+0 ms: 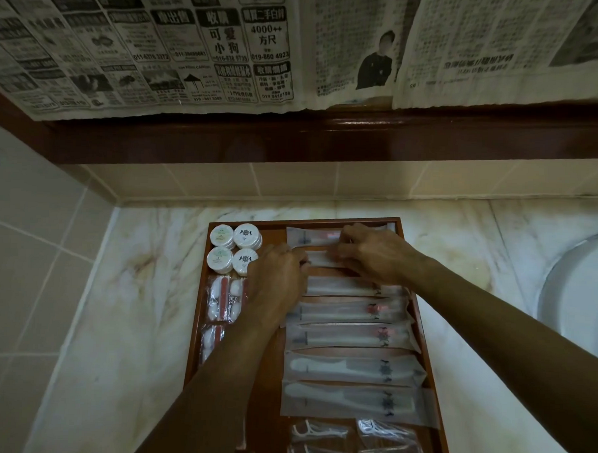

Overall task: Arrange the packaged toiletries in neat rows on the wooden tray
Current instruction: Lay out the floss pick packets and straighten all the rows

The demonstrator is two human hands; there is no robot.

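A wooden tray lies on the marble counter. Its right side holds a column of long frosted packets, several with toothbrushes or combs inside. Both hands grip one long packet near the tray's far end: my left hand pinches its left end and my right hand holds its right part. Round white soap packs sit in the far left corner. Cotton-swab packets lie below them, partly hidden by my left arm. Floss-pick packets lie at the near end.
A white sink basin curves in at the right. The tiled wall meets the counter on the left. A dark wooden ledge runs along the back, with newspaper sheets hanging above it.
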